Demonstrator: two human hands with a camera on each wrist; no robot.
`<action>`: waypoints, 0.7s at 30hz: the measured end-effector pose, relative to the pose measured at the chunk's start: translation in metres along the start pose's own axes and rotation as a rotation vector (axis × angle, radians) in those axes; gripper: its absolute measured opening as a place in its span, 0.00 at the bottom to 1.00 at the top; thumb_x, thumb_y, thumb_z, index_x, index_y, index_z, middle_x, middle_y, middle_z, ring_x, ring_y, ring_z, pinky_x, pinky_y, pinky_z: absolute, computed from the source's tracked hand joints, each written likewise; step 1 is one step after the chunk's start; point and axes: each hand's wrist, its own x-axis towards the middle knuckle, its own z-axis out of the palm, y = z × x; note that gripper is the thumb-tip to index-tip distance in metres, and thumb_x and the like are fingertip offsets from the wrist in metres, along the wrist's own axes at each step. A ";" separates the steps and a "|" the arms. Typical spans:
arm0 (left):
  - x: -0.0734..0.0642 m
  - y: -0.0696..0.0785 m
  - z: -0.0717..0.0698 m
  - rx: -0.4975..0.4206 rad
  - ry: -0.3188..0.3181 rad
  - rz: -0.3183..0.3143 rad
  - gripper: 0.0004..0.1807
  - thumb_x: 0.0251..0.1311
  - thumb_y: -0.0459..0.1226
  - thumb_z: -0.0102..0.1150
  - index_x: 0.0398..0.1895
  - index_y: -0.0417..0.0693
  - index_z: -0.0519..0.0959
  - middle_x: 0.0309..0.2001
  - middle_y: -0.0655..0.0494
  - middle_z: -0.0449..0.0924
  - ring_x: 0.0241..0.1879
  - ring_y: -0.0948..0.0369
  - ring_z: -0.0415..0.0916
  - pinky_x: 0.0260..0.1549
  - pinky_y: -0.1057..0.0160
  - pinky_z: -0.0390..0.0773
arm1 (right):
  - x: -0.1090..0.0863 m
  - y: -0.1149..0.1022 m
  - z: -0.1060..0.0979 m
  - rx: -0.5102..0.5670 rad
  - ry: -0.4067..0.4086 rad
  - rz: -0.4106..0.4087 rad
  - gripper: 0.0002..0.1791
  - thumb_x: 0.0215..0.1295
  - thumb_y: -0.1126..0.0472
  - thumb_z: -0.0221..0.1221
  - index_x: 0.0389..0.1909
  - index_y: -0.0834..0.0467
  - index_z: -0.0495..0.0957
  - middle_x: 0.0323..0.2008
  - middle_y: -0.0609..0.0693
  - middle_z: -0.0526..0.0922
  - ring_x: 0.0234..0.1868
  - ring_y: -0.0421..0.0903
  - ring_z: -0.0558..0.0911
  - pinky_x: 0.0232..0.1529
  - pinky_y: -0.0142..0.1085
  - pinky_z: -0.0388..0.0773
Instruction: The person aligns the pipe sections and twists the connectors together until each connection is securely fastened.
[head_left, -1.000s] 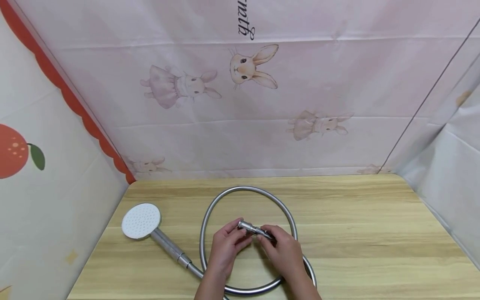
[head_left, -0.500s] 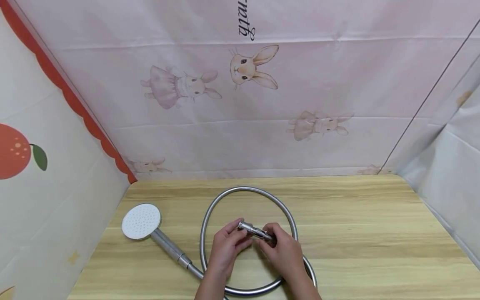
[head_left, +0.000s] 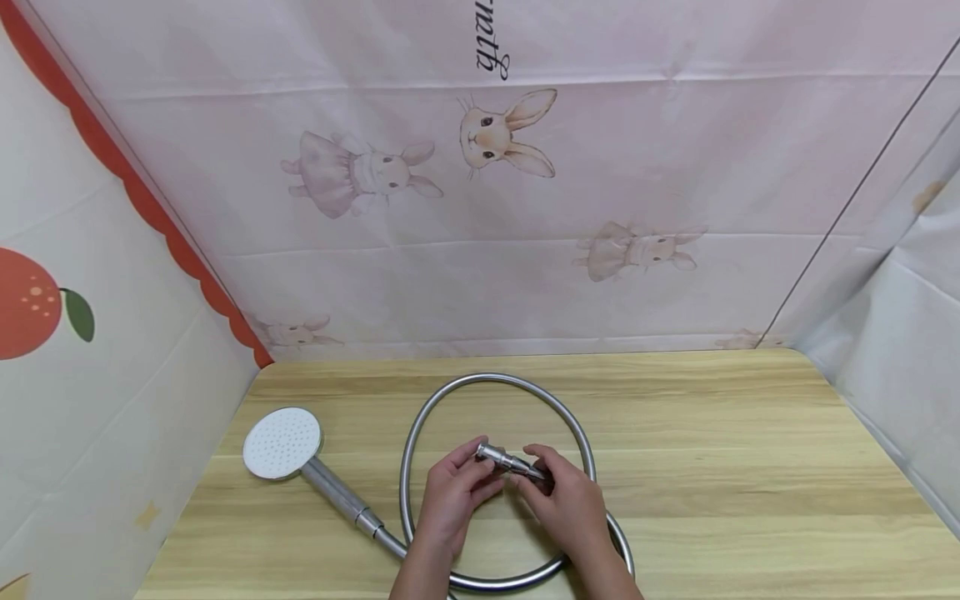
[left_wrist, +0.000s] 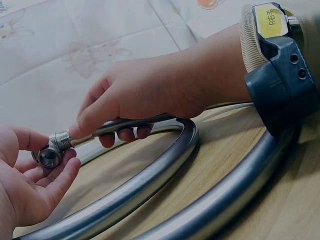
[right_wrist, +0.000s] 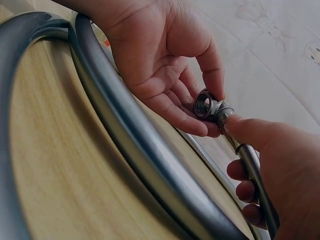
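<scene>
In my left hand (head_left: 452,497), thumb and fingertips pinch a small metal pipe fitting (left_wrist: 51,152) with a threaded round opening and outer threads on its side branch. My right hand (head_left: 567,502) grips the end of a metal shower hose (right_wrist: 256,177), its thumb and forefinger close by the joint. Hose end and fitting line up and meet between the two hands; a brassy stretch shows just behind the threads in the right wrist view. At the hose's other end, the round shower head (head_left: 282,442) lies with its white face up, left of my hands.
The hose's large loop (head_left: 491,377) lies around and beneath my hands on the wood-grain table (head_left: 735,467). A pink rabbit-print sheet (head_left: 510,292) rises behind the table, with pale sheets at both sides. My right wrist carries a dark strap mount (left_wrist: 282,82).
My right thumb and forefinger have shifted slightly at the hose end, the forefinger lifting and settling a little. Left hand, fitting, shower head and hose loop stay in place.
</scene>
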 end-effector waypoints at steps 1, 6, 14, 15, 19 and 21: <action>0.000 0.000 0.000 -0.002 0.000 -0.001 0.31 0.62 0.28 0.58 0.68 0.32 0.64 0.52 0.45 0.83 0.43 0.59 0.83 0.49 0.57 0.84 | 0.000 0.000 0.000 0.007 -0.001 0.005 0.21 0.50 0.51 0.74 0.45 0.48 0.82 0.24 0.33 0.75 0.23 0.30 0.70 0.25 0.26 0.70; 0.000 0.001 0.000 -0.002 -0.004 -0.002 0.31 0.62 0.29 0.59 0.68 0.32 0.64 0.51 0.46 0.83 0.44 0.58 0.83 0.49 0.57 0.84 | 0.000 0.000 0.001 0.011 -0.001 0.018 0.18 0.48 0.54 0.76 0.38 0.46 0.80 0.25 0.33 0.78 0.25 0.29 0.72 0.27 0.26 0.73; 0.000 0.001 0.000 0.009 -0.001 -0.003 0.31 0.62 0.29 0.59 0.68 0.33 0.65 0.52 0.45 0.82 0.44 0.58 0.83 0.49 0.57 0.84 | -0.001 0.001 0.001 -0.031 0.011 -0.011 0.12 0.57 0.50 0.70 0.41 0.47 0.85 0.34 0.37 0.85 0.34 0.32 0.81 0.36 0.32 0.81; 0.000 0.001 0.000 0.010 0.000 -0.003 0.31 0.62 0.29 0.59 0.68 0.33 0.65 0.52 0.45 0.82 0.44 0.58 0.83 0.49 0.57 0.84 | -0.001 0.001 0.001 -0.030 0.008 -0.010 0.13 0.58 0.50 0.69 0.42 0.47 0.85 0.33 0.37 0.85 0.33 0.32 0.80 0.35 0.32 0.81; -0.001 0.001 0.000 0.003 -0.007 -0.001 0.31 0.62 0.29 0.59 0.68 0.32 0.64 0.52 0.45 0.82 0.44 0.58 0.83 0.49 0.57 0.84 | 0.000 0.001 0.000 -0.002 0.000 -0.004 0.18 0.54 0.50 0.72 0.46 0.48 0.83 0.28 0.35 0.81 0.27 0.31 0.75 0.29 0.28 0.76; -0.001 0.001 0.000 -0.003 -0.010 0.001 0.31 0.62 0.29 0.59 0.68 0.32 0.64 0.52 0.45 0.82 0.45 0.58 0.83 0.49 0.57 0.84 | 0.000 0.000 0.000 0.019 0.000 0.002 0.20 0.51 0.52 0.74 0.45 0.48 0.82 0.25 0.34 0.78 0.24 0.30 0.71 0.26 0.26 0.72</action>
